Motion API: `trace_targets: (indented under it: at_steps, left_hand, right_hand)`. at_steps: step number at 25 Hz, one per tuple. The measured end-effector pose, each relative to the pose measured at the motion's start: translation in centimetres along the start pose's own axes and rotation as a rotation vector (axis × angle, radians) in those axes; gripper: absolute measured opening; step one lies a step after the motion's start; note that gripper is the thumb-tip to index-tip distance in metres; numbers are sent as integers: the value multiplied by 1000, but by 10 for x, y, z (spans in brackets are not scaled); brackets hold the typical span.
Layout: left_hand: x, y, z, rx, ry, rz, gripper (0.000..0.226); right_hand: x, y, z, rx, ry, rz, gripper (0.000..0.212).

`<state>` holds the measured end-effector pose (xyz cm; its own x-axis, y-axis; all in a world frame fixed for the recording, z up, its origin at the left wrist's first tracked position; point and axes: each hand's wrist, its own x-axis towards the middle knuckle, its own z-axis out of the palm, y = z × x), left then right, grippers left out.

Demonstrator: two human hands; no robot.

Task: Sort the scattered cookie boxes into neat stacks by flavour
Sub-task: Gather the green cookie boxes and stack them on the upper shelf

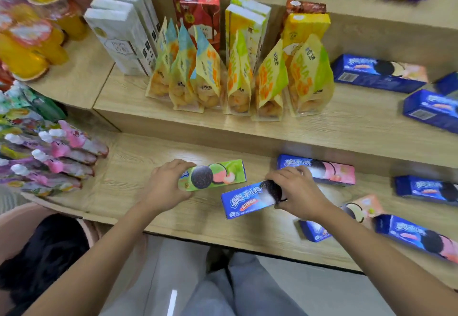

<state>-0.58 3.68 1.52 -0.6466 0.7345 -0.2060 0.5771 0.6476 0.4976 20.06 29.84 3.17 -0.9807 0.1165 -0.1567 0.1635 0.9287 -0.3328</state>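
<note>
Both arms reach forward and down over the lowest wooden shelf (138, 174). The left hand (164, 187) is curled around the left end of a green cookie box (218, 174). The thumb is under the near edge and the fingers wrap over the far edge, so the hand has a firm hold. The green box lies flat and long on the shelf, pointing a little up to the right.

The right hand (298, 193) is bent at the wrist, palm down. Its fingers close over the right end of a blue cookie box (244, 203), on top of the cookie picture. That blue box is tilted, with its left end nearer the person.

Just behind the right hand lies a blue and pink cookie box (332, 170), flat on the same shelf. More blue cookie boxes (421, 188) lie scattered to the right, some crooked. Two more blue boxes (379, 73) sit on the step above, beside a row of yellow snack bags (270, 85).
</note>
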Motion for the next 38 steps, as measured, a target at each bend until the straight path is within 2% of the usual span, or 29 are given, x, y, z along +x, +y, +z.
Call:
trace_targets:
  at_steps: [7,10,16,21,27,33,38]
  left_hand:
    - [-3,122,2,-39,-56,235,64]
    - [-2,182,15,-46,-67,297,63]
    - [-1,322,74,-105,-61,387,66]
    - [-5,409,130,-192,-78,373,70]
    - [35,459,156,-204,-66,352,67]
    - [100,482,167,-105,-57,307,64]
    - [120,486,173,-79,-35,256,66]
  right_hand:
    - [-155,35,-78,25,234,392,68]
    - [-222,61,-97,9,272,518,69]
    - [-349,145,-112,22,340,634,70]
    - [-411,211,-111,4,267,665,66]
    - [-406,291,-111,-59,283,608,65]
    - [-338,363,-85,-23,253,505,64]
    - [-293,391,-46,-2,211,404,68]
